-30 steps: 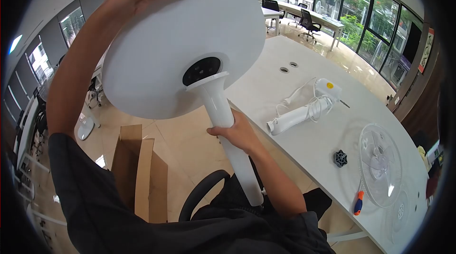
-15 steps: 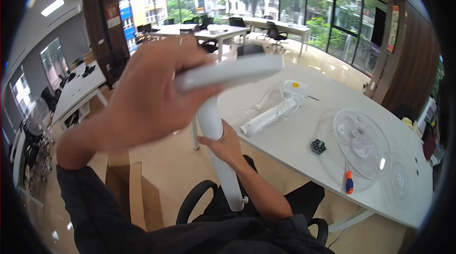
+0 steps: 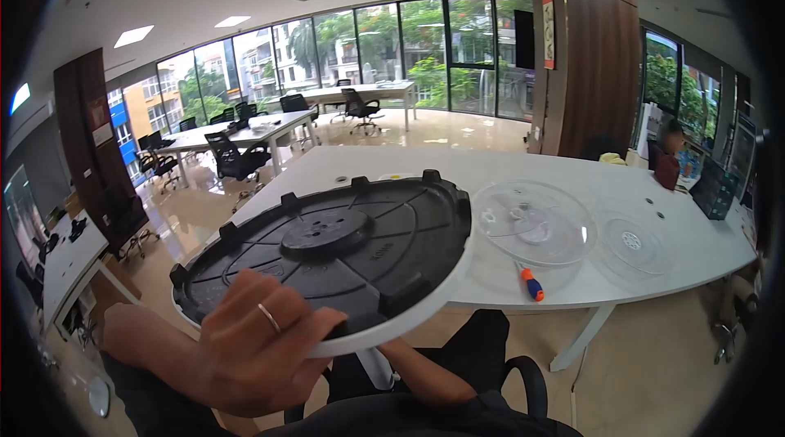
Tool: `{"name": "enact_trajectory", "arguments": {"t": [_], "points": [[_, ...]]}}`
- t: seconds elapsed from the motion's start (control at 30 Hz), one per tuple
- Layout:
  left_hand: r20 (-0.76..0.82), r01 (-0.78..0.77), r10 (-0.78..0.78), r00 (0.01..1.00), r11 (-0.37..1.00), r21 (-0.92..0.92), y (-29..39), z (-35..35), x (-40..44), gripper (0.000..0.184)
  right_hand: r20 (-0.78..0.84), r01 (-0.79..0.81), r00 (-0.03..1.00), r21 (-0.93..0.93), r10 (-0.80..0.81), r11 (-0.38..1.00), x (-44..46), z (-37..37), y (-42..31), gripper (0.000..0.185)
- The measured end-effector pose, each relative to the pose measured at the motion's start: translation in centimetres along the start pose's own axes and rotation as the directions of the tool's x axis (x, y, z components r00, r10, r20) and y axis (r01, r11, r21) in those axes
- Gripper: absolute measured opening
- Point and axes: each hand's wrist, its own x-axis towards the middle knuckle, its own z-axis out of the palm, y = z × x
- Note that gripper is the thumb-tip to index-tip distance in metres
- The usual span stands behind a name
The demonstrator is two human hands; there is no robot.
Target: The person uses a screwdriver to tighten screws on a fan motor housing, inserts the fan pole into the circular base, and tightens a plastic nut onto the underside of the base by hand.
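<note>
My left hand (image 3: 262, 339), with a ring on one finger, grips the near edge of a large round base (image 3: 392, 249). The base is tilted so that its black ribbed underside faces up, with a white rim around it. Below the rim a short piece of the white pole (image 3: 374, 369) shows. My right forearm reaches under the base, and the hand at its end is hidden. To the right, a clear fan guard (image 3: 536, 224) lies on the white table (image 3: 392, 161) with a blue and orange screwdriver (image 3: 532, 284) just in front of it.
A second clear round guard (image 3: 630, 242) lies farther right on the table. A person (image 3: 669, 161) is at the far right near a dark box (image 3: 715, 190). Black chairs (image 3: 235, 156) and other white tables stand behind. A chair armrest (image 3: 528, 388) is beside my legs.
The base has turned over from white top to black underside and come lower, with my left hand still on its edge. My right hand has gone out of sight under it. The view has swung right.
</note>
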Motion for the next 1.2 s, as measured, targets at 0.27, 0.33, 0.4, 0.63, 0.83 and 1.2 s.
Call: {"name": "enact_trajectory", "arguments": {"t": [0.27,0.33,0.4,0.63,0.83,1.2], "points": [[-0.119,-0.318,0.317,0.941,0.948,0.007,2.2,2.9,-1.3,0.025,-0.134,0.01,0.991,0.022,-0.007,1.0,-0.2,-4.2,-0.4,0.039],[-0.077,-0.425,0.422,0.903,0.905,-0.027,2.3,3.9,-2.4,0.028,-0.15,-0.005,0.989,0.044,0.011,0.999,-1.0,-4.8,-0.2,0.039],[-0.107,-0.465,0.456,0.884,0.882,-0.08,2.7,4.7,-3.4,0.026,-0.166,-0.033,0.985,0.077,0.046,0.997,-2.1,-5.0,0.1,0.039],[-0.246,-0.565,0.516,0.82,0.799,-0.207,2.7,8.9,-5.1,0.022,-0.197,-0.243,0.938,0.216,0.286,0.946,-9.2,-4.5,2.2,0.04],[-0.256,-0.63,0.583,0.771,0.757,-0.172,1.5,11.5,-8.2,0.017,-0.177,-0.353,0.891,0.311,0.418,0.883,-11.9,-3.8,3.5,0.041],[-0.911,-0.023,0.006,0.413,1.0,-0.004,-0.1,16.1,-19.5,0.071,-0.197,-0.411,0.836,0.395,0.513,0.822,-12.5,-7.5,6.3,0.042]]}}
